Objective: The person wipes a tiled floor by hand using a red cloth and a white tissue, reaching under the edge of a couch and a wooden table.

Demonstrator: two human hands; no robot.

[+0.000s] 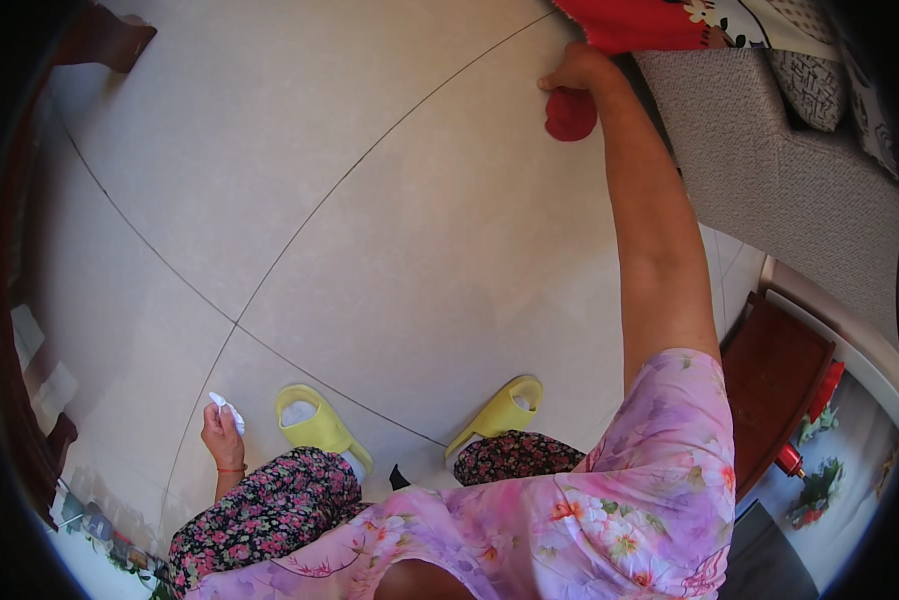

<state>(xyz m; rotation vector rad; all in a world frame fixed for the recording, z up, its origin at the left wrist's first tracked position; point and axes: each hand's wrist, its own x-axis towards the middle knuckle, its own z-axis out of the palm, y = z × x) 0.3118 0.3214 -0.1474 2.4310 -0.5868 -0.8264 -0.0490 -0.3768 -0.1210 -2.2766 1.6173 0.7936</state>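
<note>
My right hand (581,69) reaches far forward at the upper right, beside the grey fabric sofa (742,142). A round dark red thing (571,115), perhaps cloth, shows just below its fingers; the hand seems to hold it, but the grip is partly hidden. The edge of a red cloth with a flower pattern (644,26) lies right above that hand. At the lower left, beside my knee, my left hand (223,441) is shut on a small white crumpled tissue or cloth (228,414). A red band circles the left wrist.
Pale floor tiles (419,225) stretch before me, and my feet are in yellow slippers (314,424). Dark wooden furniture (112,41) stands along the left edge. Patterned cushions (813,86) rest on the sofa. A reddish-brown wooden table (779,375) and potted plants (817,491) are at the right.
</note>
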